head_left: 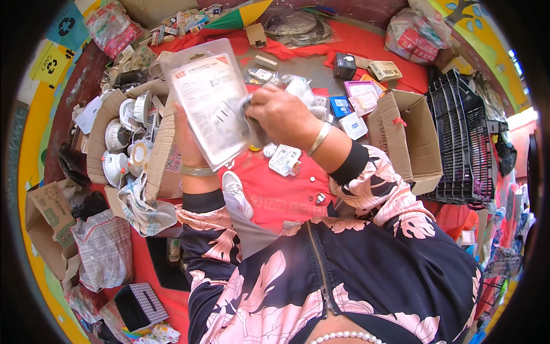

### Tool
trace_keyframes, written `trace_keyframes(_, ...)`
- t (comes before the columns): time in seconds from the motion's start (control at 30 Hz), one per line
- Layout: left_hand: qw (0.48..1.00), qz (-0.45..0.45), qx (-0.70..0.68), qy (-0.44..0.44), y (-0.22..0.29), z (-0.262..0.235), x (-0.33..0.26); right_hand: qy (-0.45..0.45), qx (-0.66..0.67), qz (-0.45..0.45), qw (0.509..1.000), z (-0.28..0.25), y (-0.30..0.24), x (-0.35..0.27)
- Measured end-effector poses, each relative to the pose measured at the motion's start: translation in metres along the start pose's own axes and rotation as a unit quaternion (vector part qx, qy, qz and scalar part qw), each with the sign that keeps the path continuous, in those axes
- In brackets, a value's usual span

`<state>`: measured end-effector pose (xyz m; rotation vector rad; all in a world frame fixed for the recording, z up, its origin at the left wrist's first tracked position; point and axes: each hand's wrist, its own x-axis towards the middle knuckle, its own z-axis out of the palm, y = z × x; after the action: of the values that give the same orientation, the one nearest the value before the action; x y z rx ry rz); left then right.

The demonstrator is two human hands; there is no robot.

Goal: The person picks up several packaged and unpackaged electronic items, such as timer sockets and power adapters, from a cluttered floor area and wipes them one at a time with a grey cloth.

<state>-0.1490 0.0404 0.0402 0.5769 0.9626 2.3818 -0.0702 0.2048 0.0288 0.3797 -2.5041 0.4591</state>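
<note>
My left hand [188, 137] grips the left edge of a clear plastic blister pack [207, 86] with a white printed card inside, held up tilted in front of me. Its fingers are partly hidden behind the pack. My right hand [283, 113] is closed on a bunched grey cloth [256, 133], which lies against the pack's right edge. Below the hands, a white device [283, 159] with sockets or switches rests on the red cloth [281, 198] covering the ground.
At left stands a cardboard box [161, 150] full of round white light fittings [116, 136]. To the right are an open cardboard box [421, 146] and a black plastic crate [461, 137]. Small boxes, including a black one [344, 66], lie ahead. A checked bag [103, 246] sits at lower left.
</note>
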Motion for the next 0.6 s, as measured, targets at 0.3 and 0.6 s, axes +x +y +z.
trace_keyframes(0.3, 0.995, -0.075, 0.062, -0.007, -0.015, 0.009, -0.018, 0.203, -0.077, 0.004, 0.976, -0.005, 0.035, 0.025)
trace_keyframes(0.6, 0.998, 0.059, 0.010, 0.032, -0.002, 0.000, -0.005, 0.030, -0.033, 0.055, 0.997, 0.021, -0.018, 0.000)
